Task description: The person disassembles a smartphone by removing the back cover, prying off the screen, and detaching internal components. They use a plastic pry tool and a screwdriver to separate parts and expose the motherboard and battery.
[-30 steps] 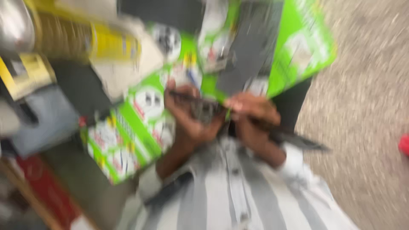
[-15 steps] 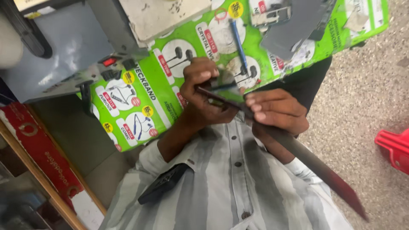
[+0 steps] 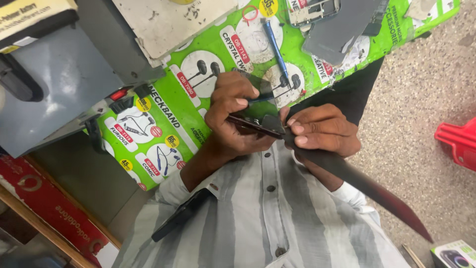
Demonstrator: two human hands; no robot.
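My left hand (image 3: 233, 119) grips a thin dark phone (image 3: 253, 127), seen edge-on just above my striped shirt. A clear, glossy film (image 3: 261, 97) stands up from the phone behind my left fingers. My right hand (image 3: 322, 131) pinches the phone's right end together with a long dark strip (image 3: 362, 181). The strip runs down to the lower right and tapers to a reddish point. Both hands touch at the phone.
A green printed mat (image 3: 163, 114) lies on the bench with a blue screwdriver (image 3: 275, 49) and a grey phone back cover (image 3: 337, 30) on it. A grey box (image 3: 54, 89) is at the left and a red plastic stool (image 3: 458, 144) on the speckled floor. Another dark phone (image 3: 181, 214) sits in my shirt pocket.
The view has gone from blurred to steady. My hands stay together on the phone. The dark strip now reaches out toward the lower right.
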